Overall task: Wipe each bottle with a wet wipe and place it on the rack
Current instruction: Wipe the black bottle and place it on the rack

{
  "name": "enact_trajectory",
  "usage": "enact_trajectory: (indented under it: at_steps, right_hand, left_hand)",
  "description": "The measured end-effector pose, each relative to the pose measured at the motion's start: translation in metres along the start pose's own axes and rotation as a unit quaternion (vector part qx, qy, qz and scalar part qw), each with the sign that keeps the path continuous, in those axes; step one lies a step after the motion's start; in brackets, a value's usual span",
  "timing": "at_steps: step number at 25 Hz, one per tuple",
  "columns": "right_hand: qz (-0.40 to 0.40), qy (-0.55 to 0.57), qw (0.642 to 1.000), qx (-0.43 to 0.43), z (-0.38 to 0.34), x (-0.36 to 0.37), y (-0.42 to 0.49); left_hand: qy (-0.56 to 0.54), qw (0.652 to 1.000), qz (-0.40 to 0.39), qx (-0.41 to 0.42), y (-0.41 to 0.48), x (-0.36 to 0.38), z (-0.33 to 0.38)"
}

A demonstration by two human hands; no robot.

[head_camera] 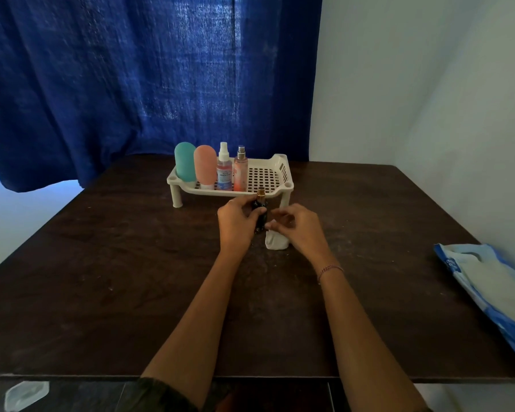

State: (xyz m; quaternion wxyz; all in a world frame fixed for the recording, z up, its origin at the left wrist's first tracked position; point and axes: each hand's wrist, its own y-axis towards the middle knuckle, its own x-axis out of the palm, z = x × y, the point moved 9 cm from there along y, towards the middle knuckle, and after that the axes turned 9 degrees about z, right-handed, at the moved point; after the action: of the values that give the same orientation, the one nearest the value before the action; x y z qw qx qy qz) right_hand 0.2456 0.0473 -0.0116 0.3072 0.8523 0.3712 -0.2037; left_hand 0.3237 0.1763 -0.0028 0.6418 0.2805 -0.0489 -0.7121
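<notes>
Curtain cloth (131, 84) in deep blue filled the far left of the scene, and a pale wall (428, 99) took the far right. A dark wooden table (101, 278) spread below them, its surface faintly smeared. At its right edge lay a blue and white wipes pack (494, 289), well apart from everything else.

A cream plastic rack (283, 169) on short legs stood at the far middle of the table, with a slotted floor. Four bottles stood upright in its left half, in a row: a teal bottle (185, 162) at the far left, a salmon bottle (205, 166) just beside it, then a clear spray bottle (224, 171) with a white top, then a pink spray bottle (240, 171) with a silver top. The right half of the rack showed only its grid.

Just near of the rack, the left hand (235, 221) gripped a dark bottle (262, 221), fingers and thumb curled round its body from the left. The bottle stood upright in that hold, close above the table, its top reaching the rack's front rim in the picture. It was small and slim, almost black, with a gold collar at the neck.

The right hand (298, 230) was just right of the bottle, fingers bent and pinching a white wet wipe (275, 242). The wipe was bunched and hung down to the table under the hand, just beside the bottle's lower part; whether it touched the bottle could not be told.

A thin bracelet (330, 270) circled the right wrist, and a ring (231, 200) showed on a left finger.
</notes>
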Motion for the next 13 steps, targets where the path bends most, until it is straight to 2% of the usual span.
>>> enact_trajectory:
  at_steps: [3,10,12,13]
  right_hand:
    - [-0.063,-0.017,0.998,-0.008,0.004,0.004,-0.003]
    - [-0.113,-0.087,0.99,-0.016,0.012,0.008,-0.004]
    - [-0.089,-0.067,0.994,0.006,0.014,0.004,-0.002]
    - [-0.048,-0.032,0.998,0.025,0.014,-0.004,0.001]
  left_hand:
    - [0.017,1.0,0.012,0.018,0.002,-0.003,0.0]
    - [0.049,0.998,-0.02,0.031,0.005,0.003,-0.002]
    - [0.055,0.997,-0.047,0.024,0.005,0.006,-0.006]
    - [0.057,0.996,-0.06,0.017,0.004,0.008,-0.008]
